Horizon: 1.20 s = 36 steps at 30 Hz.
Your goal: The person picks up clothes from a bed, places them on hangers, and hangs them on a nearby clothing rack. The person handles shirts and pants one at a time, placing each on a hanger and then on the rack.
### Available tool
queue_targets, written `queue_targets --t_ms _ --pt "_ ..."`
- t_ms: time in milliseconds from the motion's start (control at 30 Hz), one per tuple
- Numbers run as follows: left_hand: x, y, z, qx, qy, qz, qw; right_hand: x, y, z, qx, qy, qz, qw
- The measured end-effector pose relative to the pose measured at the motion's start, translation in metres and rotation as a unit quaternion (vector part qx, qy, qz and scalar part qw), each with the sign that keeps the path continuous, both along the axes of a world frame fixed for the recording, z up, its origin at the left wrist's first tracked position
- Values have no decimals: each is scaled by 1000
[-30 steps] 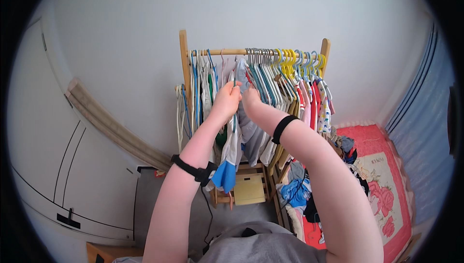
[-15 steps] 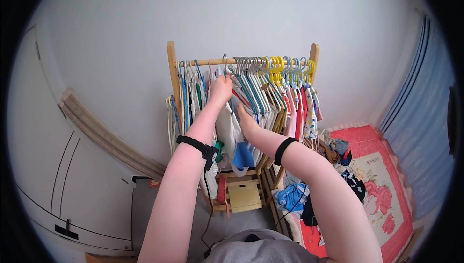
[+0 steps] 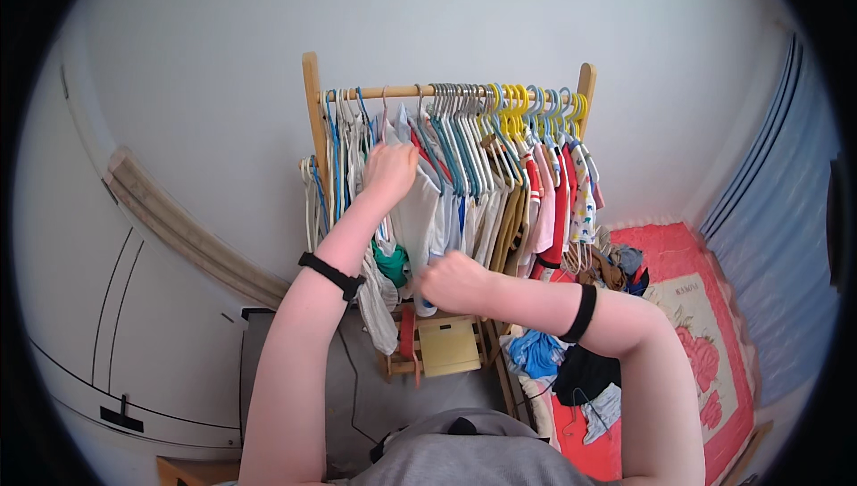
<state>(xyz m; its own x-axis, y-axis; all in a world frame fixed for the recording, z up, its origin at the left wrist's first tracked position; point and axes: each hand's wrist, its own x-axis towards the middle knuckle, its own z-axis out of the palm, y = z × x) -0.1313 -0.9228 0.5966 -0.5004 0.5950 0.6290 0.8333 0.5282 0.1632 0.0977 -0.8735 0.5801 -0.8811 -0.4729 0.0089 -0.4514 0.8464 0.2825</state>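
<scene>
A wooden clothes rack (image 3: 312, 84) stands against the wall, its rod lined with garments on hangers. My left hand (image 3: 393, 170) is closed on the upper part of a white garment (image 3: 417, 218) that hangs left of the rack's middle. Lower down, my right hand (image 3: 457, 282) is closed at the same garment's lower edge; its fingertips are partly hidden. A pink hanger (image 3: 386, 102) hooks over the rod just above my left hand. To the right hang teal hangers (image 3: 451, 165) and a row of yellow hangers (image 3: 511, 98) with small clothes.
Beneath the rack is a small wooden chair (image 3: 449, 348) with a yellowish seat. A red floral bedspread (image 3: 652, 249) at right carries heaps of clothes, including a blue garment (image 3: 537, 354) and a black one (image 3: 585, 377). A blue curtain (image 3: 777, 174) hangs far right; white doors (image 3: 89, 307) stand left.
My left hand has come away from the hanger by the rod, leftward and down onto the garment. My right hand has dropped from among the clothes to the garment's lower edge and closed.
</scene>
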Motion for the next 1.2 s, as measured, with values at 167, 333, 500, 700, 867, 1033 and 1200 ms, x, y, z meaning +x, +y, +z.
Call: queue_targets --t_ms 167,333,500,700,867,1033,1200 --pt "8 -26 -24 -258 174 69 948 -84 5 -26 312 86 -38 945" --pt "14 -27 -33 -533 144 231 801 -167 52 -97 292 83 -213 929" --pt "4 -28 -43 -585 49 259 767 -183 77 -125 327 73 -261 905" --pt "24 -20 -50 -496 86 235 832 -184 111 -158 367 56 -312 875" --pt "62 -29 -66 -277 70 107 952 -181 90 -191 397 67 -261 878" --pt "104 -44 -110 -104 30 -24 994 -113 56 -204 385 28 -111 916" --pt "144 -54 -160 -150 -37 -59 986 -27 65 -255 271 -86 -105 953"
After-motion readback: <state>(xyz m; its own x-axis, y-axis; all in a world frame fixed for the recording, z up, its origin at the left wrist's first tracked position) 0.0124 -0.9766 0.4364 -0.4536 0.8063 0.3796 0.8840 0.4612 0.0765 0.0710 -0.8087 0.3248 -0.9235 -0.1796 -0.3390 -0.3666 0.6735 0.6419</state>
